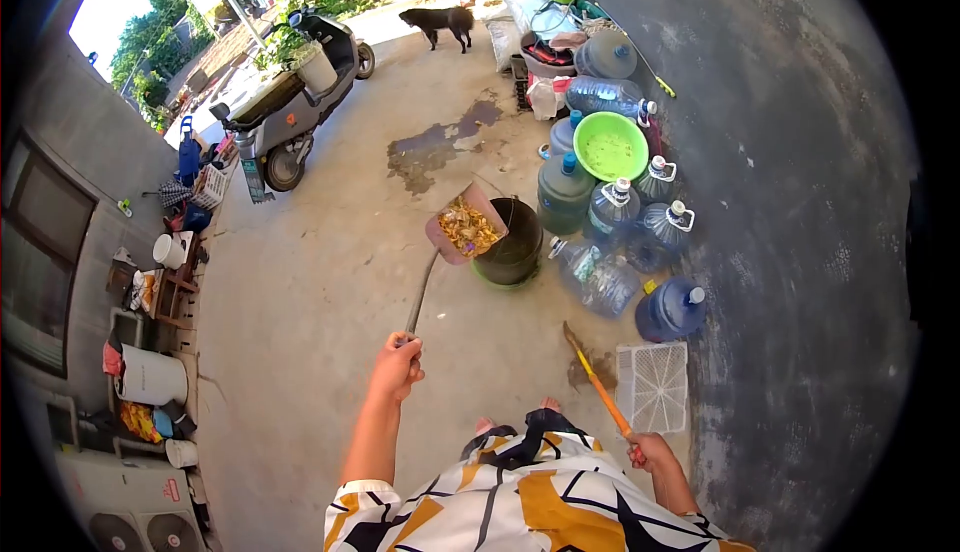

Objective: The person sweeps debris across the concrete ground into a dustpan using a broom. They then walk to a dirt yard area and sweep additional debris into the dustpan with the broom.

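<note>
My left hand (397, 366) is closed round the handle of a pink dustpan (436, 230). A heap of yellow-brown debris (467, 229) lies in the pan, which is held at the left edge of a dark bucket (516, 244). Whether pan and bucket touch, I cannot tell. My right hand (652, 452) grips the orange handle of a broom or similar tool (604, 393), whose narrow brown end points up and left, near a damp patch on the concrete.
Several water bottles (565, 192) and a green basin (610, 147) line the right wall. A white crate (653, 387) lies beside the orange-handled tool. A scooter (290, 112) stands at the upper left, and a black dog (440, 22) is at the far end.
</note>
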### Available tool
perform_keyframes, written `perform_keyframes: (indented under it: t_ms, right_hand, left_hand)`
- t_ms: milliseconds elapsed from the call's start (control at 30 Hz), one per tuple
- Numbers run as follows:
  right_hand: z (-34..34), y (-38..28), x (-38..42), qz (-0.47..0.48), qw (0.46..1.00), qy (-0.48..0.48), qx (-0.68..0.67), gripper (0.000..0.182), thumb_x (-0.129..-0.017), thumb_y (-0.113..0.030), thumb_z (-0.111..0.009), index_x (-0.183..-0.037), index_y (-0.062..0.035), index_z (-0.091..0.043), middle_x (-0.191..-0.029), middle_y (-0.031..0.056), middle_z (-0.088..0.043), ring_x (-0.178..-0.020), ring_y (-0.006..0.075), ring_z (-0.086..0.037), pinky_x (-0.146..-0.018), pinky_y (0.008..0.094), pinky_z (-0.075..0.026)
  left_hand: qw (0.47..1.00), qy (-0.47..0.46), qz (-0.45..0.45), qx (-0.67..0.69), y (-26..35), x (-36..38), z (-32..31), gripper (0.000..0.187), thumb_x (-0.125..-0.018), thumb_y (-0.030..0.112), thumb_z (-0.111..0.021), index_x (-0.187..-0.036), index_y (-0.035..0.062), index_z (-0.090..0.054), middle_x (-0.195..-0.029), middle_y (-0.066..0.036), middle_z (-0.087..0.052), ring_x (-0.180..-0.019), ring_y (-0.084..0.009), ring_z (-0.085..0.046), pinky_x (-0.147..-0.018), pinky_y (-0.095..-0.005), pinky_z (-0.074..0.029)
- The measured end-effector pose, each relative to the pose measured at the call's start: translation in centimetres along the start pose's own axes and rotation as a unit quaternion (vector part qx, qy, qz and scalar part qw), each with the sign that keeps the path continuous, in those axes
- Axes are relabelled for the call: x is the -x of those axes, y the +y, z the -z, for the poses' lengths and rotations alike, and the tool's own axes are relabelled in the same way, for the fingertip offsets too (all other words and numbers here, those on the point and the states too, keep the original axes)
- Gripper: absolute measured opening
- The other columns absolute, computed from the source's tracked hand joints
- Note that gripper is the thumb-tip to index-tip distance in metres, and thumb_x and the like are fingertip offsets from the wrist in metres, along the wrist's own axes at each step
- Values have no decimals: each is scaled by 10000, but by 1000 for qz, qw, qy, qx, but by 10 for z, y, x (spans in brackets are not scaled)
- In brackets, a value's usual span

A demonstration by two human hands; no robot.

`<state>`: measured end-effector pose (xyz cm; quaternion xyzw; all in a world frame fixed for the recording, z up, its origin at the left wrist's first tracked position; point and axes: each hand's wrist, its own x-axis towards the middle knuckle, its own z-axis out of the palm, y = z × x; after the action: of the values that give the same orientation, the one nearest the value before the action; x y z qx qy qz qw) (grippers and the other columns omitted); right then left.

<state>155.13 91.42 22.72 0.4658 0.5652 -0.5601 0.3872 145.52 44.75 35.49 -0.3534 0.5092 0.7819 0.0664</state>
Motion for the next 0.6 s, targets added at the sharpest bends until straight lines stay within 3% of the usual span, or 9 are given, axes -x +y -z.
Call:
perform_keyframes:
  t_ms: [133,200,233,300,333,400,600]
  right_hand:
    - [2,-12,6,19,999,-42,-3,204,-742,-180,-557,-656,-27,-450,-458,70,-416,-355,139,-398,-332,256,-319]
    - [-1,-20,4,24,999,-41,7,204,-739,-185,-564,-670,-23,-461,-459,71,-419,-355,137,-399,-332,256,-322]
    - [0,-21,0,24,998,-52,7,205,-737,-189,-569,-680,-19,-469,-462,73,-423,-358,137,-404,-330,257,-322]
    - [4,-21,-8,24,998,-62,4,206,-734,-193,-574,-690,-16,-477,-464,75,-428,-360,136,-409,-329,258,-323]
    - [4,-22,-11,20,998,-57,-1,205,-734,-194,-574,-703,-12,-484,-474,78,-437,-363,137,-416,-326,260,-324]
    - [6,-26,-13,16,998,-55,-2,205,-734,-195,-575,-715,-9,-491,-485,81,-446,-367,138,-423,-324,261,-325]
    - [12,-35,-13,35,998,-49,21,204,-737,-198,-570,-745,-6,-502,-507,76,-462,-358,134,-413,-323,262,-329]
  left_hand:
    - [991,8,-33,-127,-28,-22,-40,104,-734,81,-507,-813,75,-441,-552,6,-381,-407,-67,-347,-363,-229,-299]
    - [941,32,-100,-323,-52,-35,-56,121,-717,79,-507,-825,75,-454,-566,-46,-451,-451,-145,-456,-414,-288,-377]
    - [939,31,-102,-326,-67,-43,-60,121,-717,79,-507,-825,75,-454,-566,-46,-451,-451,-145,-456,-414,-288,-377]
    - [803,54,-284,-521,-100,-54,-67,149,-702,73,-499,-846,82,-464,-652,-127,-523,-581,-255,-542,-512,-371,-427]
    - [803,54,-284,-522,-115,-55,-72,149,-702,73,-499,-846,82,-464,-652,-127,-523,-581,-255,-542,-512,-371,-427]
    - [740,62,-204,-638,-140,-53,-83,171,-689,77,-502,-857,85,-471,-758,-183,-524,-695,-342,-542,-599,-431,-430]
    - [688,22,-182,-702,-214,-47,-70,138,-696,108,-494,-829,78,-468,-785,-198,-475,-676,-381,-528,-587,-437,-436]
